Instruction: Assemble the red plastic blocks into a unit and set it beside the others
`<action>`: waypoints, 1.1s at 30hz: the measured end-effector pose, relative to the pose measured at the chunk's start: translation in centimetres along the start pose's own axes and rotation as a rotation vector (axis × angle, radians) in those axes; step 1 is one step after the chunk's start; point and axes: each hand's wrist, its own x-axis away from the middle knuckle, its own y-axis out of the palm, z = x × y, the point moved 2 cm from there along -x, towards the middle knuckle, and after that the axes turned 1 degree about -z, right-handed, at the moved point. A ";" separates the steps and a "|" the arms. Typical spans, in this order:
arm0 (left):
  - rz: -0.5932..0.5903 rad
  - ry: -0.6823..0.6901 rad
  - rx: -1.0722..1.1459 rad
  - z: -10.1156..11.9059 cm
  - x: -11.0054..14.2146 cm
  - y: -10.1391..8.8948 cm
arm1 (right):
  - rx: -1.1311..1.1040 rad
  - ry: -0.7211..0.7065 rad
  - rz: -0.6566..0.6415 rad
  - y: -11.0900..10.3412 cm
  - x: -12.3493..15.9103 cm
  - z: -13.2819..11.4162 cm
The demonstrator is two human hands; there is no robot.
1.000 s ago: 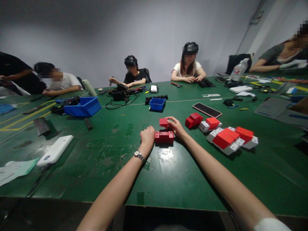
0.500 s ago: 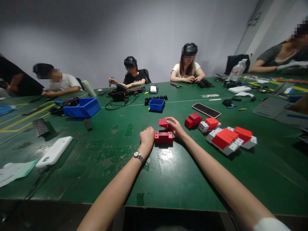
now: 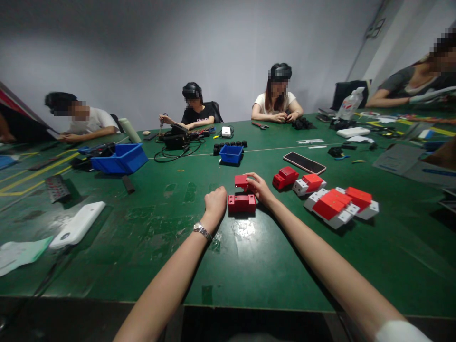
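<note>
A dark red notched block (image 3: 242,204) with small holes lies on the green table in front of me. Just beyond it, a smaller red plastic piece (image 3: 241,181) is pinched in the fingertips of my right hand (image 3: 260,188). To the left of the notched block is my left hand (image 3: 215,205), curled into a fist with its knuckles up. The fingers of that hand are turned away, so anything inside is hidden. On the right stand another dark red block (image 3: 285,177) and several red-and-white blocks (image 3: 332,208).
A phone (image 3: 304,163) lies behind the blocks. Small blue bin (image 3: 231,155) is straight ahead, larger blue bin (image 3: 121,160) further left. A white power bank (image 3: 77,225) with a cable sits at left. Several people work around the table's far side.
My left fist has shifted slightly left, opening a small gap from the notched block. The right hand keeps its pinch on the small red piece. The view has turned very slightly.
</note>
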 end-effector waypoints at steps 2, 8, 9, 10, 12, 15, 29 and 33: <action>-0.010 0.006 0.018 -0.3 -0.1 0.0 | 0.004 0.007 0.009 0.0 0.0 -0.1; -0.043 -0.002 0.059 -0.8 -0.1 -0.2 | 0.020 -0.002 0.009 0.0 0.0 -0.1; -0.044 -0.002 0.064 -0.8 -0.1 -0.2 | 0.023 -0.003 0.008 0.0 0.0 -0.1; -0.046 -0.004 0.068 -0.8 -0.1 -0.2 | 0.024 -0.004 0.008 0.0 0.0 -0.1; -0.052 -0.011 0.072 -0.8 -0.1 -0.3 | 0.022 -0.003 0.011 0.0 0.1 -0.2; -0.049 -0.025 0.071 -1.0 -0.1 -0.2 | 0.013 -0.004 0.017 0.1 0.1 -0.2; -0.017 -0.074 0.198 -1.8 -0.4 0.0 | 0.023 -0.012 0.001 0.2 0.1 -0.3; 0.034 -0.026 0.418 -1.8 -0.5 0.1 | 0.025 -0.015 0.001 0.1 0.1 -0.3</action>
